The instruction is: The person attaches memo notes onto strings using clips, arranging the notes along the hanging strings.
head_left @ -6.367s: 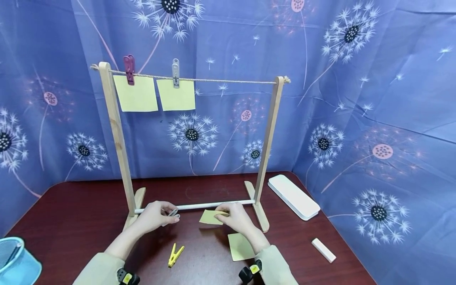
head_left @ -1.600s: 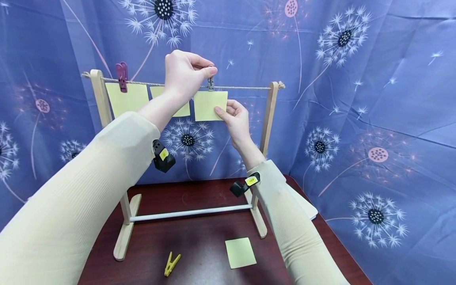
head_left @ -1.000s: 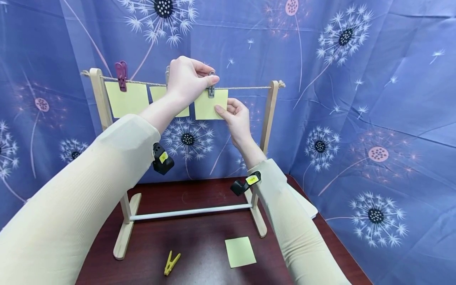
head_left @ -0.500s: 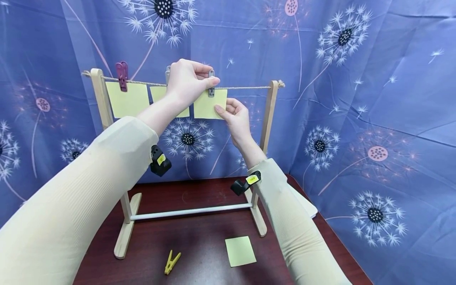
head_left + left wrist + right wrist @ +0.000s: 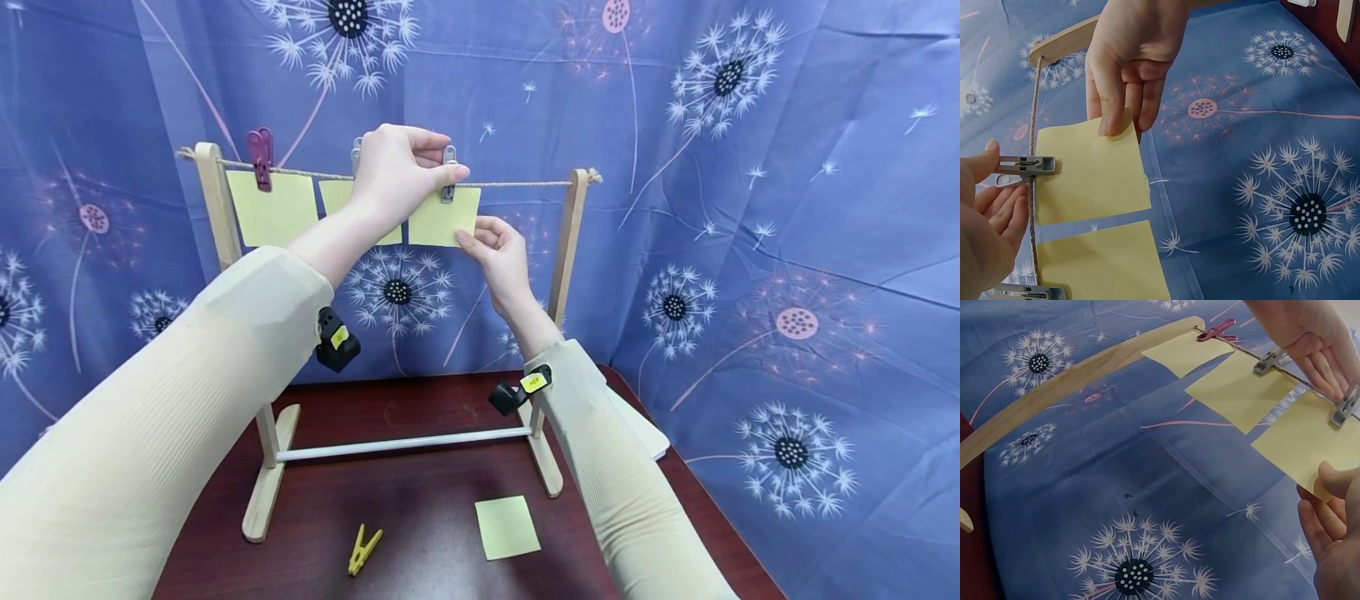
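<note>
In the head view, my left hand (image 5: 401, 171) is at the rope with thumb and fingers around a grey clothespin (image 5: 448, 175). This clothespin bites the rope and the top edge of a yellow paper square (image 5: 442, 221). Up close in the left wrist view, the thumb lies at one handle (image 5: 1019, 164) and the curled fingers sit by the other. My right hand (image 5: 501, 254) pinches the same square's lower right corner, bending it slightly. Left of it, a second square (image 5: 336, 193) hangs from another grey clothespin (image 5: 1267, 362), and a third (image 5: 273, 212) from a maroon clothespin (image 5: 261, 158).
The rope (image 5: 517, 183) is strung between wooden posts (image 5: 567, 250), joined low down by a white rod (image 5: 405, 446). On the dark red table (image 5: 427, 517) lie a yellow clothespin (image 5: 363, 550) and another yellow square (image 5: 507, 527). A white case (image 5: 637, 425) is partly behind the right sleeve.
From the table, both hands raised the square and grey clothespin to the rope. The clothespin came down over rope and paper, and the left thumb and fingers have since eased apart a little.
</note>
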Demonstrator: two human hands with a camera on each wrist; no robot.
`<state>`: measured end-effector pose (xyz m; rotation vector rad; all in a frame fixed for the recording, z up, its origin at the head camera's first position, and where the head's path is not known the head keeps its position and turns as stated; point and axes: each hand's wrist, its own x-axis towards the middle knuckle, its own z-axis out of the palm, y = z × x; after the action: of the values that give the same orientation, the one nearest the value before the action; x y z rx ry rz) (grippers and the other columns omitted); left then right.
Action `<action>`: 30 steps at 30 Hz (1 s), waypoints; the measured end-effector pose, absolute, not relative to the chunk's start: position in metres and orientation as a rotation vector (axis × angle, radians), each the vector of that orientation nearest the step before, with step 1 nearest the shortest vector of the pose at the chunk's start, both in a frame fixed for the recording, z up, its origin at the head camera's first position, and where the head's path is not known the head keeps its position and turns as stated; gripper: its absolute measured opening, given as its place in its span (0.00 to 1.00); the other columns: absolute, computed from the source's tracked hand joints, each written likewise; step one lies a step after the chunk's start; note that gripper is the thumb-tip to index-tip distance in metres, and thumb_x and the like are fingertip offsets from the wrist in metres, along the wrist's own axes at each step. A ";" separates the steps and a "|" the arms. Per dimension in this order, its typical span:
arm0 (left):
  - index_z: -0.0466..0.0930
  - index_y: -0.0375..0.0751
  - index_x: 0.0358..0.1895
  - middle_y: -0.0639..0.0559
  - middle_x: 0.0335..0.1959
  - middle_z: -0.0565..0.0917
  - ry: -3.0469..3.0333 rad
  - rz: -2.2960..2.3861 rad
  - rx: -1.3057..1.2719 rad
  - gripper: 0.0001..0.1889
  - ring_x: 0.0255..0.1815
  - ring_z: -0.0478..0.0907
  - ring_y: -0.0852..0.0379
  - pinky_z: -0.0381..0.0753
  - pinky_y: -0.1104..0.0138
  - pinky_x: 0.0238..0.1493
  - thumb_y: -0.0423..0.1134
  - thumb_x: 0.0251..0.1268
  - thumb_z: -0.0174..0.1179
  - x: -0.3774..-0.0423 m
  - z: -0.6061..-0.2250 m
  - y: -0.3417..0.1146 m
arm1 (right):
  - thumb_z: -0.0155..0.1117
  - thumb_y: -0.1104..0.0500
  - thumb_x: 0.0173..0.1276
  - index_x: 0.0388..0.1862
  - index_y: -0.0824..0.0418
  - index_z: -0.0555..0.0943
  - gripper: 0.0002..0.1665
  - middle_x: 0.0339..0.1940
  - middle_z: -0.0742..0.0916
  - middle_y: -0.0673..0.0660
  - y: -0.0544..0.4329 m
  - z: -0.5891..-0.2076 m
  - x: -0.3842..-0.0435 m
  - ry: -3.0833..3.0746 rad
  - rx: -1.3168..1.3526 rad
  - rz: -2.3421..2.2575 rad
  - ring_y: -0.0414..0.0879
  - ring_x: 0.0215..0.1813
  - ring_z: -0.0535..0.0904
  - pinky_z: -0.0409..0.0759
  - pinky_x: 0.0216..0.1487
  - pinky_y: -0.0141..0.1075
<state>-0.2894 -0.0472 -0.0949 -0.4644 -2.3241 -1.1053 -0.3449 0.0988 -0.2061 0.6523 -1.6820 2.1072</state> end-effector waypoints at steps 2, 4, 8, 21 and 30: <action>0.81 0.43 0.59 0.49 0.53 0.86 -2.328 -1.115 -0.467 0.25 0.53 0.84 0.57 0.80 0.69 0.54 0.47 0.60 0.69 -0.289 -0.095 -0.047 | 0.62 0.75 0.64 0.46 0.75 0.77 0.11 0.26 0.87 0.44 0.099 -0.208 -0.345 -1.680 0.650 2.108 0.35 0.31 0.84 0.82 0.42 0.28; 0.81 0.43 0.59 0.49 0.53 0.86 -2.334 -1.120 -0.466 0.25 0.53 0.84 0.58 0.79 0.69 0.54 0.48 0.60 0.69 -0.289 -0.095 -0.048 | 0.62 0.75 0.64 0.44 0.74 0.77 0.10 0.25 0.87 0.44 0.100 -0.211 -0.346 -1.677 0.656 2.116 0.35 0.31 0.84 0.83 0.42 0.29; 0.80 0.42 0.60 0.49 0.53 0.85 -2.346 -1.124 -0.466 0.26 0.54 0.84 0.58 0.79 0.69 0.55 0.47 0.60 0.69 -0.289 -0.094 -0.049 | 0.61 0.75 0.65 0.43 0.72 0.77 0.08 0.24 0.87 0.45 0.101 -0.216 -0.349 -1.683 0.670 2.131 0.37 0.31 0.85 0.84 0.44 0.31; 0.76 0.41 0.64 0.47 0.62 0.80 -2.135 -1.114 -0.526 0.29 0.61 0.79 0.56 0.74 0.69 0.63 0.45 0.59 0.70 -0.277 -0.103 -0.050 | 0.61 0.73 0.66 0.51 0.74 0.76 0.14 0.35 0.89 0.58 0.108 -0.235 -0.350 -1.764 0.606 2.139 0.36 0.34 0.86 0.83 0.51 0.40; 0.82 0.34 0.54 0.42 0.48 0.86 -1.891 -0.905 -0.870 0.22 0.43 0.85 0.51 0.81 0.63 0.51 0.35 0.56 0.72 -0.267 -0.134 -0.048 | 0.61 0.73 0.66 0.52 0.79 0.74 0.17 0.27 0.87 0.38 0.121 -0.271 -0.346 -1.871 0.640 2.082 0.32 0.34 0.85 0.81 0.47 0.28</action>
<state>-0.2675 -0.0483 -0.1342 -0.8697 -1.8907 -0.9047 -0.3459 0.1211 -0.2706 0.6396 -1.8714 2.0818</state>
